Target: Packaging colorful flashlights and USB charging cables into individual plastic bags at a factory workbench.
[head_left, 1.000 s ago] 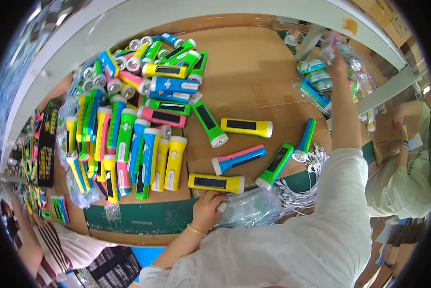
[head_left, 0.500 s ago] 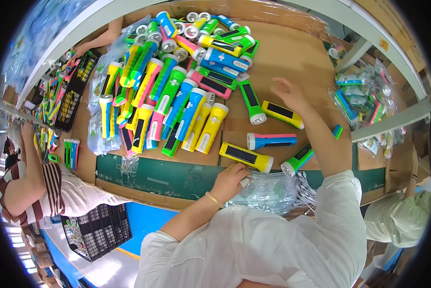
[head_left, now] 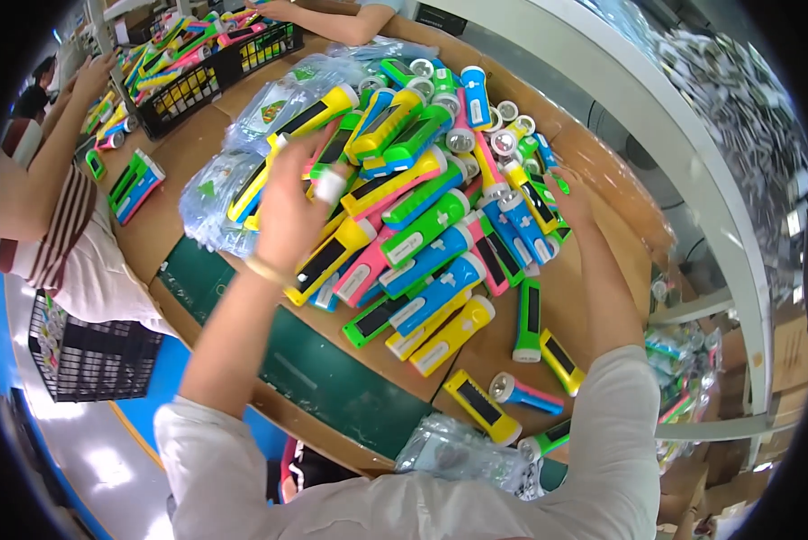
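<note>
A heap of flashlights (head_left: pixel 431 225) in yellow, green, blue and pink, several with dark panels, covers the middle of the table. My left hand (head_left: pixel 291 211) is over the heap's left side, blurred, its fingers stretched and apart, holding nothing I can see. A white wrap (head_left: pixel 329 187) shows on one of its digits. My right hand (head_left: pixel 573 200) is against the heap's far right edge, its fingers partly hidden, a small green part showing by them. Nearer me, apart from the heap, lie a green flashlight (head_left: pixel 528 319), a yellow one (head_left: pixel 482 407) and a pink-and-blue one (head_left: pixel 525 393).
Clear plastic packaging (head_left: pixel 462 450) lies at the near edge, more plastic bags (head_left: pixel 219 193) left of the heap. A black crate (head_left: pixel 183 106) of flashlights stands far left. A co-worker's arm (head_left: pixel 332 22) reaches in at the back. A white frame post (head_left: pixel 732 225) bounds the right.
My left hand has gone from the near edge up to the heap's left side. My right hand has moved from above bare cardboard to the heap's far right edge. The view has turned.
</note>
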`<state>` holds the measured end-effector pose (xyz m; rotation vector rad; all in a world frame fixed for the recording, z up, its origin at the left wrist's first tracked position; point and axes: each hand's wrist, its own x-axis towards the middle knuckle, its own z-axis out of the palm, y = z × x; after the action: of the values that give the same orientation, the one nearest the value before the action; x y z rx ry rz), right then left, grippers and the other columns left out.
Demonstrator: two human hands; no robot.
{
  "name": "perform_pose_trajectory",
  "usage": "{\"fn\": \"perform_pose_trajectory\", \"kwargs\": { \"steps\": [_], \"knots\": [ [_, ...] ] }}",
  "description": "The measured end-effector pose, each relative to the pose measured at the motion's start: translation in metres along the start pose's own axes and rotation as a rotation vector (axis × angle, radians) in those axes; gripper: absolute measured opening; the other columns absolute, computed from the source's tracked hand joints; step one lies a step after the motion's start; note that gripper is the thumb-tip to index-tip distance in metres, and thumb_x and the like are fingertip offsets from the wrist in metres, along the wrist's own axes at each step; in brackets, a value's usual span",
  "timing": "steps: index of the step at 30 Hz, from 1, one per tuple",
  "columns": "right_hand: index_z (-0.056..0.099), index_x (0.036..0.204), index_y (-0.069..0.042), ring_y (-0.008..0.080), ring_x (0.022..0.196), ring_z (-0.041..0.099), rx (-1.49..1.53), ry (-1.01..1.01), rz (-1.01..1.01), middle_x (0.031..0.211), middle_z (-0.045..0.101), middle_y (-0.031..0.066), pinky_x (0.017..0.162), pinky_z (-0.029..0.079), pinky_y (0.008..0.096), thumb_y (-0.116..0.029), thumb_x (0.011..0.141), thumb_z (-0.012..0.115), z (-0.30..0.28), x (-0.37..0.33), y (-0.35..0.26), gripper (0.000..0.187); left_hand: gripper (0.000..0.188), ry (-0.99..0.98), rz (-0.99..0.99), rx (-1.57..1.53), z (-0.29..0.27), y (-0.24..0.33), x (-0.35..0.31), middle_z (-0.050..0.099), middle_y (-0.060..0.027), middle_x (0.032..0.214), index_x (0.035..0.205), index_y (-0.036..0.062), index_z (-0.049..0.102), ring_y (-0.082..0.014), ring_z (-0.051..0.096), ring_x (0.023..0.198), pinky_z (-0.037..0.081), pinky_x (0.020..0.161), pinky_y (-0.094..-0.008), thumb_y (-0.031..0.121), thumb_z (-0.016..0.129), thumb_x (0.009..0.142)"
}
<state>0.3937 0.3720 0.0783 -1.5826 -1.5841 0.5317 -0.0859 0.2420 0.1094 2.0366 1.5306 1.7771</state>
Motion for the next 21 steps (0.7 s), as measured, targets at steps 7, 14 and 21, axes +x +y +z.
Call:
{"fn": "perform_pose_trajectory", "kwargs": {
  "steps": [7, 14, 21],
  "knots": [
    [0.061, 0.139, -0.014, 0.0384, 0.137, 0.048, -0.585, -0.157, 0.011, 0.146, 0.054, 0.0187, 0.115, 0.036, 0.0442, -0.057, 0.1, 0.042, 0.022, 0.102, 0.036, 0.061, 0.083, -0.413, -0.393, 0.064, -0.005, -0.147, 0.088, 0.055, -0.0263, 0.143, 0.15, 0.0089, 0.049, -0.0385, 0.049, 0.137, 0.04, 0.111, -0.0404, 0.067, 0.059, 0.091],
    [0.043, 0.151, -0.004, 0.0397, 0.147, 0.035, -0.565, -0.144, 0.232, 0.155, 0.041, 0.0258, 0.122, 0.023, 0.0426, -0.063, 0.103, 0.026, 0.041, 0.142, 0.079, 0.078, 0.085, -0.568, -0.491, -0.071, 0.012, -0.127, 0.103, 0.048, -0.0236, 0.151, 0.15, 0.0084, 0.048, -0.0362, 0.046, 0.14, 0.039, 0.112, -0.0397, 0.061, 0.066, 0.086],
    [0.038, 0.156, -0.008, 0.0366, 0.15, 0.032, -0.365, -0.19, 0.294, 0.159, 0.039, 0.0206, 0.122, 0.022, 0.0405, -0.065, 0.101, 0.031, 0.036, 0.124, 0.085, 0.079, 0.085, -0.673, -0.431, -0.038, 0.042, -0.108, 0.107, 0.062, -0.0154, 0.133, 0.149, 0.0028, 0.046, -0.0261, 0.062, 0.107, 0.049, 0.093, -0.0363, 0.054, 0.07, 0.086]
  ]
}}
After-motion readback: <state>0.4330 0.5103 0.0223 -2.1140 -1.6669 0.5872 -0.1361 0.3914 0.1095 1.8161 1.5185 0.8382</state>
